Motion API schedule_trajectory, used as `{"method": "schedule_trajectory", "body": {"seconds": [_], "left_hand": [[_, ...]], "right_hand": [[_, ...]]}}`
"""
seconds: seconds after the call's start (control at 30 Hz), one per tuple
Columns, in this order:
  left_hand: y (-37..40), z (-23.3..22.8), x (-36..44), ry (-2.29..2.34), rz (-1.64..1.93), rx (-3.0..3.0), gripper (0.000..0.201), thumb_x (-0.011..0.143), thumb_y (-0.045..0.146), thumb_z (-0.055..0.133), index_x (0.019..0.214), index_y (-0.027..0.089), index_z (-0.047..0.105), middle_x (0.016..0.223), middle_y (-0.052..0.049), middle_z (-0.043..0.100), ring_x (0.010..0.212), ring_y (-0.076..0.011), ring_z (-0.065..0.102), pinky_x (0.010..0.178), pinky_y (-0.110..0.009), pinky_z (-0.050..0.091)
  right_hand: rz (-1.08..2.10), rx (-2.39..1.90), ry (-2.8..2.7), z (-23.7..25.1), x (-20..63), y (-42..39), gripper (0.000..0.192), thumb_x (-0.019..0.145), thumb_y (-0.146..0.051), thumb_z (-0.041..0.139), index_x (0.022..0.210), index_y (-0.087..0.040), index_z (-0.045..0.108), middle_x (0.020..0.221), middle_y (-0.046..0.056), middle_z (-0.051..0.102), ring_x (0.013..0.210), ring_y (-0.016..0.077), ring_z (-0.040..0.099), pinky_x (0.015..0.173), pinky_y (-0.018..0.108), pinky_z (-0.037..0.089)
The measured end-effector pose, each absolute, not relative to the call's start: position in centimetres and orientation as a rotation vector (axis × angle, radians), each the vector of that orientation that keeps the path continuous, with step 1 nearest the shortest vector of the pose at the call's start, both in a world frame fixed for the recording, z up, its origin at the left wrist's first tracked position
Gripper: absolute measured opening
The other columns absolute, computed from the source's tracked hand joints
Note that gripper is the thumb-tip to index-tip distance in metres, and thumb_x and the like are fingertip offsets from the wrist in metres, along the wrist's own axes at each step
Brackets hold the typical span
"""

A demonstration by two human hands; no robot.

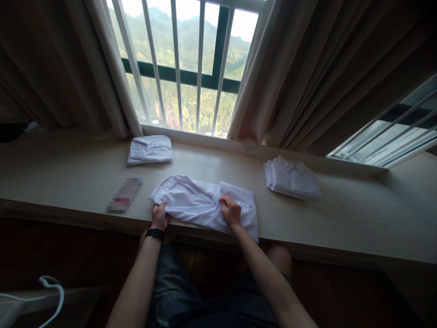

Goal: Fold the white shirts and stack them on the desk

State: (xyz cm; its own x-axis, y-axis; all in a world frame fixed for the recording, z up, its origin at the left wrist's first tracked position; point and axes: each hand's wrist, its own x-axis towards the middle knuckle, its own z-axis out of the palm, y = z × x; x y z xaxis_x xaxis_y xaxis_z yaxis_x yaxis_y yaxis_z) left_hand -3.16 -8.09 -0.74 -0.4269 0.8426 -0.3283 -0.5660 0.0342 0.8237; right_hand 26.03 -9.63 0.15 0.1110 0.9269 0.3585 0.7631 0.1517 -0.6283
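Observation:
A white shirt [191, 198], partly folded into a long strip, lies along the front edge of the light wooden sill-like counter [211, 159]. My left hand [160, 216], with a black band on its wrist, grips the shirt's left end near the counter edge, thumb on top. Toward the right, my right hand [230, 210] is closed on a pinch of the fabric, where a crease runs across the shirt. The fingers under the cloth on the left are hidden.
A folded white garment [150, 149] sits at the back left, and a stack of folded white shirts [292, 177] at the right. A pixelated flat item [125, 196] lies left of my hands. Behind the counter are a barred window [177, 68] and curtains [290, 68].

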Motion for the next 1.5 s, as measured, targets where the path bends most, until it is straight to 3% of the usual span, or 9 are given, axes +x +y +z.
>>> {"method": "schedule_trajectory", "body": {"seconds": [0.13,0.3,0.53,0.67,0.83,0.97,1.1,1.27,1.5], "left_hand": [[-8.0,-0.6,-3.1,1.217,1.627,0.314,0.035,0.079,0.019,0.067,0.114,0.019,0.064,0.102,-0.008,0.07,0.089,-0.0195,0.067,0.083,-0.032,0.057],[-8.4,0.5,-3.0,1.141,1.652,0.358,0.033,0.087,0.026,0.061,0.119,0.022,0.062,0.116,-0.008,0.068,0.099,-0.0184,0.066,0.086,-0.029,0.056],[-7.7,7.0,0.1,1.05,1.637,0.662,0.039,0.086,0.034,0.063,0.121,0.017,0.062,0.107,-0.007,0.07,0.101,-0.0233,0.065,0.089,-0.035,0.055],[-6.6,11.5,6.6,0.998,1.509,0.97,0.039,0.085,0.035,0.065,0.118,0.015,0.068,0.108,-0.009,0.071,0.114,-0.0288,0.062,0.104,-0.044,0.046],[-8.8,11.2,17.5,0.708,1.088,1.753,0.037,0.079,0.029,0.072,0.116,0.027,0.073,0.134,-0.009,0.063,0.139,-0.0312,0.045,0.122,-0.049,0.021],[-12.7,7.9,21.2,0.629,0.633,2.219,0.041,0.078,0.033,0.071,0.119,0.029,0.071,0.146,-0.01,0.053,0.132,-0.03,0.053,0.112,-0.045,0.041],[-14.7,6.6,18.4,0.856,0.732,2.411,0.045,0.085,0.032,0.064,0.129,0.024,0.064,0.144,-0.009,0.056,0.137,-0.026,0.048,0.116,-0.043,0.038],[-14.9,5.5,13.5,1.177,0.584,2.704,0.075,0.081,0.047,0.07,0.149,0.033,0.043,0.16,-0.006,0.035,0.15,-0.0361,0.023,0.12,-0.064,0.018],[-16.4,2.3,12.5,1.235,0.458,2.768,0.065,0.09,0.04,0.06,0.151,0.037,0.039,0.164,-0.002,0.026,0.153,-0.0339,0.014,0.121,-0.06,0.016]], "right_hand": [[0.241,-1.698,-1.789,-1.3,24.8,-9.7,0.032,0.1,-0.027,0.044,0.113,-0.022,0.073,0.124,0.005,0.069,0.123,0.0169,0.06,0.108,0.029,0.043],[0.218,-1.777,-1.915,-1.3,24.4,-9.8,0.03,0.099,-0.028,0.046,0.11,-0.022,0.073,0.131,0.006,0.066,0.134,0.0237,0.05,0.115,0.039,0.035],[0.353,-1.607,-1.825,-1.3,24.9,-11.2,0.063,0.094,-0.045,0.052,0.15,-0.017,0.041,0.156,0.01,0.039,0.148,0.0272,0.03,0.121,0.044,0.024],[0.746,-1.469,-1.357,0.9,26.9,-10.4,0.062,0.099,-0.058,0.03,0.134,-0.015,0.057,0.139,0.015,0.058,0.134,0.0252,0.051,0.111,0.04,0.041],[1.101,-1.157,-0.912,3.5,33.8,-10.6,0.082,0.097,-0.068,0.007,0.138,-0.013,0.051,0.131,0.019,0.063,0.111,0.027,0.068,0.088,0.042,0.056],[1.122,-1.219,-0.79,2.7,38.0,-11.9,0.074,0.088,-0.072,0.044,0.131,-0.013,0.057,0.114,0.015,0.071,0.098,0.0274,0.07,0.085,0.04,0.057],[1.128,-1.316,-0.733,1.3,38.4,-12.2,0.097,0.059,-0.041,0.087,0.144,-0.02,0.045,0.117,0.009,0.069,0.103,0.0267,0.068,0.088,0.039,0.056],[0.91,-1.323,-0.89,0.8,38.2,-11.6,0.087,0.055,-0.031,0.084,0.138,-0.021,0.056,0.13,0.008,0.064,0.114,0.0253,0.062,0.097,0.037,0.052],[0.89,-1.569,-0.869,-1.6,41.0,-11.9,0.059,0.062,-0.034,0.074,0.116,-0.01,0.07,0.108,0.013,0.073,0.098,0.0267,0.068,0.085,0.037,0.055]]}}
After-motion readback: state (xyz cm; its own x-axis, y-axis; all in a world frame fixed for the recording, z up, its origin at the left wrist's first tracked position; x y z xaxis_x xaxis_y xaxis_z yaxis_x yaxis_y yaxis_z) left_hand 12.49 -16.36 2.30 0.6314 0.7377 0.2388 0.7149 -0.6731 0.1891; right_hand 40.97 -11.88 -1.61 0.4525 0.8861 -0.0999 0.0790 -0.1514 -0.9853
